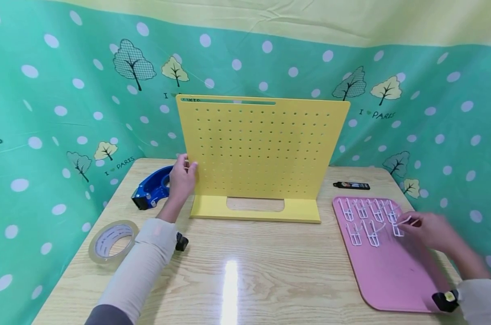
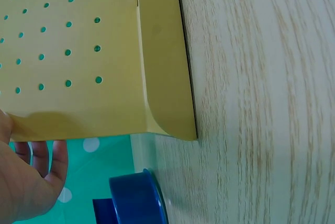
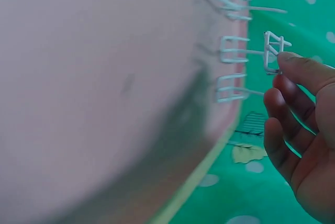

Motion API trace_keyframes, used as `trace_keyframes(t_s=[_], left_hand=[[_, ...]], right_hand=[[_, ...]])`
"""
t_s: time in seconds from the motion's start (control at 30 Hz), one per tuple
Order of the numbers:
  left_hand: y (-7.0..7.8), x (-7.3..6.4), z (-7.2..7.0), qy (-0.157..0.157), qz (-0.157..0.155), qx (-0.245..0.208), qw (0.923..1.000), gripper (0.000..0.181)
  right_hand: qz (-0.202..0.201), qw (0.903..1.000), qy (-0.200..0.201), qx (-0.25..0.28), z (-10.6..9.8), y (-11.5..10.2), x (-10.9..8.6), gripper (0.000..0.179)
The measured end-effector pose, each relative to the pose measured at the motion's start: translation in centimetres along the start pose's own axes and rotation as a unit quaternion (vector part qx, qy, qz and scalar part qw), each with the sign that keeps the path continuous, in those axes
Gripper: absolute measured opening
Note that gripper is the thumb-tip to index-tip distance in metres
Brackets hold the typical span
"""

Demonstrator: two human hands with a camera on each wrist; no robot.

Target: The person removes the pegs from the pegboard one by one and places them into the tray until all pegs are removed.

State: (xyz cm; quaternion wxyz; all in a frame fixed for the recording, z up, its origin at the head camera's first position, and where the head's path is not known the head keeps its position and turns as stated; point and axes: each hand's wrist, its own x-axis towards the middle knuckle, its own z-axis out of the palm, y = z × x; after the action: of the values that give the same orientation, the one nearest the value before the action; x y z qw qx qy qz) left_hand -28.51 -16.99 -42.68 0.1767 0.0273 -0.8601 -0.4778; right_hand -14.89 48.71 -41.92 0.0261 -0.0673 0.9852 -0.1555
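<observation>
A yellow pegboard [image 1: 261, 149] stands upright on its base at the middle of the table. My left hand [image 1: 182, 181] grips its left edge, thumb at the front and the other fingers [image 2: 58, 162] behind. Over at the right, my right hand [image 1: 430, 231] pinches a white wire pegboard hook [image 3: 268, 52] between thumb and fingertips, above a pink tray [image 1: 400, 280]. Several more white hooks [image 1: 355, 234] lie in two rows on the far part of that tray. No hooks hang on the pegboard's front.
Behind my left hand sits a blue tape dispenser [image 1: 153, 186]. A roll of clear tape [image 1: 96, 246] lies near the table's left edge. Beyond the tray is a small black packaged item [image 1: 351, 185]. A green patterned curtain [image 1: 237, 76] surrounds the table's back and sides.
</observation>
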Motion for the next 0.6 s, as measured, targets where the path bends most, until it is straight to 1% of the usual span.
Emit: trace_keyframes(t_s=[0.07,0.27,0.47,0.6], left_hand=[[0.0,0.0,0.0,0.0,0.001,0.001,1.0,0.031],[-0.1,0.0,-0.1,0.004,0.004,0.001,1.0,0.031],[-0.2,0.0,0.0,0.004,0.007,0.006,0.9999,0.031],[-0.1,0.0,0.0,0.005,0.01,0.006,0.9999,0.031]], right_hand=[[-0.004,1.0,-0.006,-0.004,0.6,0.4,-0.1,0.014],[-0.036,0.999,-0.006,-0.026,2.2,1.1,0.1,0.008],[-0.031,0.9991,-0.016,-0.023,2.9,1.0,0.4,0.005],[-0.029,0.9992,-0.021,-0.016,3.2,1.0,0.5,0.007]])
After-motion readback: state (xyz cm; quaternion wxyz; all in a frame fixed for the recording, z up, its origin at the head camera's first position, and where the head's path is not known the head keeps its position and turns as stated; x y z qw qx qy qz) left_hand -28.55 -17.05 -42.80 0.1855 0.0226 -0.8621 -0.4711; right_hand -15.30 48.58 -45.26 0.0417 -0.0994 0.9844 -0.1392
